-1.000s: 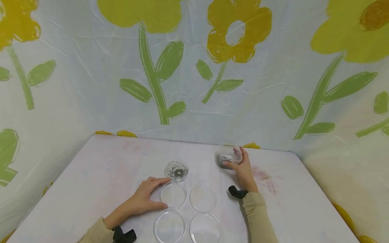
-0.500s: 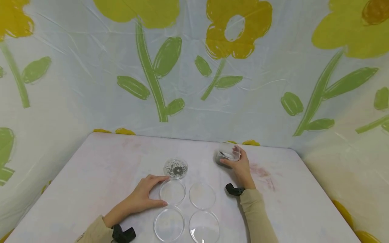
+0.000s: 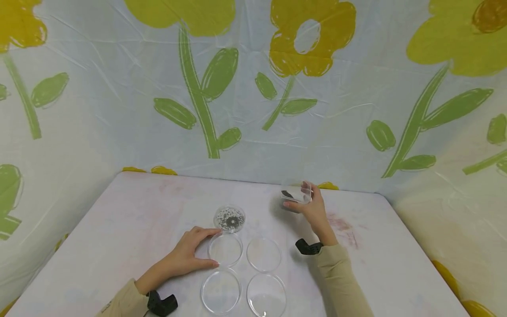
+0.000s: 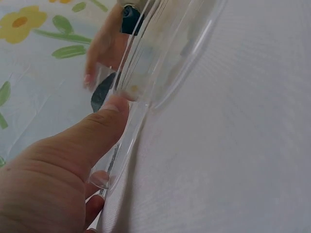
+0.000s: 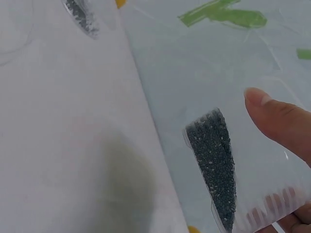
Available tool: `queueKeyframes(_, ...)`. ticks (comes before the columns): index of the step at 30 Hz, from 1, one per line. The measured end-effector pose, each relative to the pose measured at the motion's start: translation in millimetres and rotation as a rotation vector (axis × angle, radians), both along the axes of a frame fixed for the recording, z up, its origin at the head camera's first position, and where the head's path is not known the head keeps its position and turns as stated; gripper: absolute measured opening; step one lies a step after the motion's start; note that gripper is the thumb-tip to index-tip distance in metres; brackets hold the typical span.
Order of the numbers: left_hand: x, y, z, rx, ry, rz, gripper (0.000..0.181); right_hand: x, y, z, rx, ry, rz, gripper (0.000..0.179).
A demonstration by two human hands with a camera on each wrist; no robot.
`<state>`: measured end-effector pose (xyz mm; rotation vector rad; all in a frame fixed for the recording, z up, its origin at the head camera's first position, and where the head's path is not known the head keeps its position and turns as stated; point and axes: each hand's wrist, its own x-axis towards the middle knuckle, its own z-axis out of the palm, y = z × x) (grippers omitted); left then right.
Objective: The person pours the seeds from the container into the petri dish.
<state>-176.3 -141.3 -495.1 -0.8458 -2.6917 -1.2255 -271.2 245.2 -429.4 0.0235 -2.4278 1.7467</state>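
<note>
My right hand grips a clear plastic container at the far right of the table, thumb on the near side. Dark grains, like black seeds, are heaped toward one end of it in the right wrist view. A shadow lies on the table beneath it. My left hand holds a clear petri dish by its rim between thumb and fingers; the left wrist view shows the thumb at that rim. Just beyond stands another petri dish with dark grains scattered over its bottom.
More clear petri dishes stand close by: one dish right of the held one, a near-left dish and a near-right dish. A flower-printed sheet rises behind the table.
The container in my right hand has risen off the table and tilted, its grains shifting to one side. My left hand has stayed at the same dish.
</note>
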Motion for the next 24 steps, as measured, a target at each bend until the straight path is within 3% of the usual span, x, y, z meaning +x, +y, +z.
queueKeyframes(15, 2.7, -3.5, -0.4, 0.002, -0.008, 0.009, 0.080, 31.8, -33.7, 47.1, 0.094, 0.077, 0.057, 0.102)
queueKeyframes(24, -1.5, 1.4, -1.6, 0.006, 0.004, 0.003, 0.078, 49.1, -57.2, 66.0, 0.224, 0.245, 0.122, 0.097)
